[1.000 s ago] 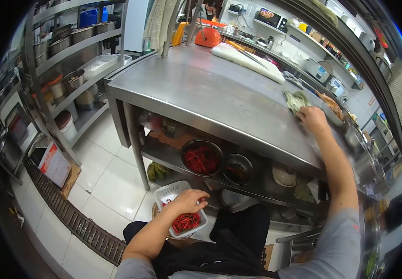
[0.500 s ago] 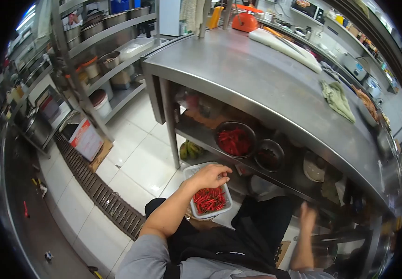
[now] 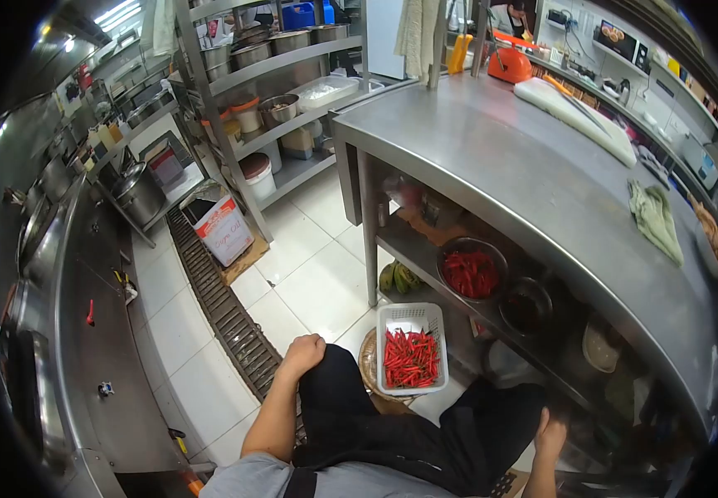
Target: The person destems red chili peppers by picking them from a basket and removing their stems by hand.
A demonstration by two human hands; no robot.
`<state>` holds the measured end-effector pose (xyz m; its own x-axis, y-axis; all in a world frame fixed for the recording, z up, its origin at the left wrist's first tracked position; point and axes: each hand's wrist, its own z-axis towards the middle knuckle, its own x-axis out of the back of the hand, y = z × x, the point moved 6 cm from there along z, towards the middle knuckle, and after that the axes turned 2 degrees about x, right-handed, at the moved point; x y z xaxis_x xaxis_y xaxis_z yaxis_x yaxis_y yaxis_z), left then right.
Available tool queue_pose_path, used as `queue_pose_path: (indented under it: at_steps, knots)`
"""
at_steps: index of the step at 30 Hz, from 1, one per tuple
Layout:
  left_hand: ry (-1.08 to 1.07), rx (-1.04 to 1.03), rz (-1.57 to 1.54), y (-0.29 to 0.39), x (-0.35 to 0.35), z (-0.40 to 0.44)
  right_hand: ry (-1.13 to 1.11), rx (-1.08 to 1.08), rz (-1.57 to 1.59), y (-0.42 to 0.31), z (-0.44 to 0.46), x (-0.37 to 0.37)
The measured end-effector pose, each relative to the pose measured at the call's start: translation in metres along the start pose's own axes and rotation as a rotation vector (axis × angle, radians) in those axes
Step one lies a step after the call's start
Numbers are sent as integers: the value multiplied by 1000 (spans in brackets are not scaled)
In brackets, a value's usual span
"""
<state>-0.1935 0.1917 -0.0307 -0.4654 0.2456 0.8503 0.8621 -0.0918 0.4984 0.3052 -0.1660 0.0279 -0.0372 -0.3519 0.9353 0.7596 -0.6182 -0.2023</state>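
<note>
My left hand [image 3: 302, 355] rests on my left knee, its fingers curled against the dark trousers. On the other knee lies my right hand [image 3: 550, 432], its thumb showing and its other fingers mostly hidden. Between my knees a white perforated basket [image 3: 411, 312] holds red chillies [image 3: 411, 358] and sits on a round woven base [image 3: 369, 362]. Neither hand touches the basket. A green cloth [image 3: 656, 221] lies crumpled on the steel table [image 3: 491, 141], far from both hands.
Under the table stand a bowl of red peppers [image 3: 470, 275], a darker bowl [image 3: 525, 306] and green bananas [image 3: 399, 278]. A cutting board [image 3: 576, 119] and orange scale [image 3: 508, 65] sit on top. A box [image 3: 224, 232] stands by the floor drain [image 3: 224, 300]. A person [image 3: 510, 20] is in the background.
My right hand has let go of the green cloth and come down to my knee. My left hand has moved from above the basket to my left knee. The view has turned left.
</note>
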Motion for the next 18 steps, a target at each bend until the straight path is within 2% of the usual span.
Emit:
queue_pose_path:
  at_steps: [3,4,6,7,8,9,12,13,15,17,18]
  knots:
    - [-21,-11,104,16,3,-5,101,-35,7,-5,22,-12]
    - [-56,-31,165,28,3,-2,-42,-174,-27,-3,23,-16]
    - [-125,-57,257,43,3,4,-56,-143,58,-15,20,-11]
    - [-161,-91,313,47,2,10,18,-104,127,-29,16,5]
    - [-227,-144,347,48,-2,16,139,50,170,-41,11,19]
    - [-277,-199,373,52,-6,24,156,185,204,-61,11,43]
    - [-368,-206,98,76,-22,31,75,170,553,-79,19,74]
    - [-392,-231,109,83,-41,39,45,139,669,-82,27,85]
    - [-458,-49,-221,75,-76,51,285,165,869,-97,43,135]
    - [-512,-13,-189,77,-86,52,338,99,1324,-107,52,161]
    - [-557,17,-170,84,-90,52,354,144,1359,-113,54,171]
